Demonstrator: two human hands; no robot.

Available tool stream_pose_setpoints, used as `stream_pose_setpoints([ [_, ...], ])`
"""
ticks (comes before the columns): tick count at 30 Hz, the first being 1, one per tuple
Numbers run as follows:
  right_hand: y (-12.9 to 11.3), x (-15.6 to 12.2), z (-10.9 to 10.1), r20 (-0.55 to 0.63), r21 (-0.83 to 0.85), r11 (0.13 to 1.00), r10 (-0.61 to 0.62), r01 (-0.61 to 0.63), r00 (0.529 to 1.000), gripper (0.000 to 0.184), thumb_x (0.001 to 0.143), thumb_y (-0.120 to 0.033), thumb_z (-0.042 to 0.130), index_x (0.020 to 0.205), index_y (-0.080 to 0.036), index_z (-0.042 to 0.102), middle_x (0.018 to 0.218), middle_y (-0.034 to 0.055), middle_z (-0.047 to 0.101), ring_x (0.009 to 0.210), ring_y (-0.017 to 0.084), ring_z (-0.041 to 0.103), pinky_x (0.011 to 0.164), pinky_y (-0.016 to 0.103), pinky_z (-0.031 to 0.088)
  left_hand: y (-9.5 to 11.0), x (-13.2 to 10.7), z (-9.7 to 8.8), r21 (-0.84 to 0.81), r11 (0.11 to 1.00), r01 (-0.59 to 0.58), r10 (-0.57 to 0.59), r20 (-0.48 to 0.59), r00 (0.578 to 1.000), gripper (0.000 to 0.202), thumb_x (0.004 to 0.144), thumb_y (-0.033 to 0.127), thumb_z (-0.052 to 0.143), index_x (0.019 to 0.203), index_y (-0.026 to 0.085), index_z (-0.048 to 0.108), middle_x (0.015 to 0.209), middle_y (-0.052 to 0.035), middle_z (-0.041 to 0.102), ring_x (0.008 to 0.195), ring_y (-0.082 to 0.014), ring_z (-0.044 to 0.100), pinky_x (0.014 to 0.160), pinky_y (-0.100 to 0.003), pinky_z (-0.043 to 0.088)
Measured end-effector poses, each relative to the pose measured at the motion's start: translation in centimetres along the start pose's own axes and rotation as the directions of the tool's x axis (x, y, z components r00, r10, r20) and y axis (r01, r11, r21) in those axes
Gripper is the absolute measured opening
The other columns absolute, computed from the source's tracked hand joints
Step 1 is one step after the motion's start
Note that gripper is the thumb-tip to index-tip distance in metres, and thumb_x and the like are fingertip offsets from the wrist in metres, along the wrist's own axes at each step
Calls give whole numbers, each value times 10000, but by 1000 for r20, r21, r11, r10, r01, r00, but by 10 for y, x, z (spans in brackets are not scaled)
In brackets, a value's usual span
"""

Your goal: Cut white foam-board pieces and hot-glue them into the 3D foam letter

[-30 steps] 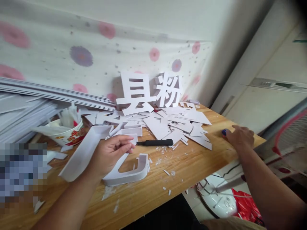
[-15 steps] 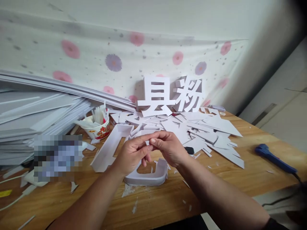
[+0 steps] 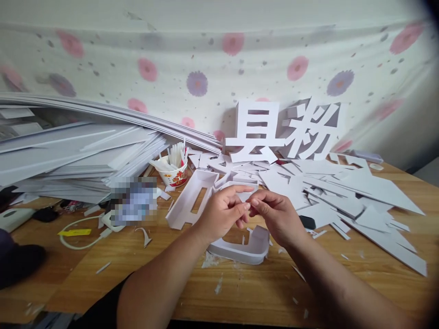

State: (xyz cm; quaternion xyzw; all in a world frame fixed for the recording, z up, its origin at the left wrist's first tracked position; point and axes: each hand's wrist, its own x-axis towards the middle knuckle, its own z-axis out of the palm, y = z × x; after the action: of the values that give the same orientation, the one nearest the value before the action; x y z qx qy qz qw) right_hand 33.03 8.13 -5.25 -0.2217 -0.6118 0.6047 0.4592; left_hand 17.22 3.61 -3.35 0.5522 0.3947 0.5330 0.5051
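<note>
Two bare hands are in evidence in the head view, both mine, raised together above the curved white letter [image 3: 240,254] on the wooden table [image 3: 260,292]. My left hand [image 3: 224,212] has bent fingers, its thumb close to them; my right hand [image 3: 274,212] has thumb and forefinger brought together, fingertips nearly meeting the left's. I cannot tell whether a small piece is pinched between them. To the left of the letter lies a white channel-shaped piece [image 3: 185,201]; to its right, a black handle [image 3: 307,222]. Beyond the letter are white offcuts [image 3: 288,187] and two standing white characters [image 3: 255,143].
</note>
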Motion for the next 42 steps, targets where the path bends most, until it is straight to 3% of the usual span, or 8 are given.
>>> stream_pose_setpoints([
  [9,-5,-1,7,143,116,992,-56,39,988,224,857,-349,698,723,-191,613,645,-8,621,608,159,628,604,320,527,0,1,3,96,995,35,-38,29,999,393,815,266,651,1188,162,584,569,44,598,480,-91,577,468,-197,485],
  [16,-3,6,-4,-107,-142,990,-22,7,994,377,771,-503,737,688,-177,566,608,-23,558,568,110,530,559,240,458,1,1,0,26,999,33,-35,67,997,338,822,264,661,1130,155,574,591,38,633,479,-89,586,495,-203,489],
  [23,-1,15,-7,-301,-24,999,-49,43,952,417,714,-541,763,640,-187,556,528,-42,499,504,99,484,532,237,461,1,2,-2,-126,991,34,-25,72,997,289,870,340,628,1080,142,617,652,-6,665,561,-118,625,545,-237,508],
  [29,-2,8,6,-128,95,995,-18,31,992,350,720,-511,767,687,-190,633,587,-26,570,553,108,520,566,255,469,1,1,-2,-172,983,63,-41,132,990,366,891,375,588,1177,153,641,756,-47,687,628,-136,641,577,-255,527],
  [32,-1,9,3,-56,110,994,-11,17,998,257,709,-420,782,732,-193,664,603,-29,593,588,113,540,612,269,475,0,1,-3,129,987,-100,83,131,988,354,928,344,523,1234,200,627,913,-70,705,804,-171,660,701,-305,559],
  [34,0,12,-4,-164,68,997,-19,30,986,191,715,-358,764,746,-189,680,648,-18,620,606,112,550,621,266,475,-1,2,-4,524,802,-288,245,151,958,363,916,275,531,1269,236,609,1007,-73,708,922,-208,644,832,-386,540],
  [38,-1,14,-11,-362,-205,966,-222,155,905,90,784,-278,677,830,-205,704,770,9,653,665,131,594,641,284,499,-3,2,-2,918,101,-383,333,332,883,309,862,156,551,1133,220,687,1101,-98,692,1058,-306,578,963,-561,427],
  [42,-3,2,4,23,-622,649,-546,439,838,188,897,-172,540,925,-224,718,866,46,670,796,164,620,708,310,515,-9,-1,0,917,-65,-393,269,395,879,244,869,106,512,965,195,718,1106,-116,689,1185,-330,527,1085,-658,249],
])
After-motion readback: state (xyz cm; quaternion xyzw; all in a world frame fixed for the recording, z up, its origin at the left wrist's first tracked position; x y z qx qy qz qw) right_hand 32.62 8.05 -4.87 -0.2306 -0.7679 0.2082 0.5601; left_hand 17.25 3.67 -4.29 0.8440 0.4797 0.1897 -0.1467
